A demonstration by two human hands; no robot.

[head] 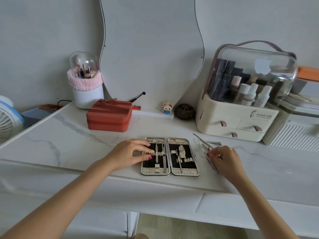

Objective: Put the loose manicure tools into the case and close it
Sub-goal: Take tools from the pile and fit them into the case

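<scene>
the case (170, 156) lies open and flat on the white surface (69, 152), near its front edge, both halves facing up. several tools are already seated under the straps in each half; other strap loops appear vacant, so the packing is judged part done and the closing step not yet due.

the loose tools (206, 145) lie in a small pile on the surface just to the right of the case, apart from its right rim. they are slim metal pieces, and most run with the long axis from far-left to near-right, roughly alongside the case's long side. a nail clipper (215, 143) lies at the far edge of the pile, more crosswise.

the right hand (224, 162) is over the near part of the pile, fingers (211, 154) curled down onto one of the slim tools. it appears to pinch that tool, though the contact itself is partly hidden by the hand. the left hand (131, 153) rests on the left half of the case, fingers fairly straight and spread over the strap row, holding nothing; it appears to steady the case.

the deciding relation: the pile lies to the right of the case, directly under the right hand, while the left hand is well apart from it across the case. the carry therefore runs leftward, and the tool's long axis needs little turning to match the straps.
</scene>
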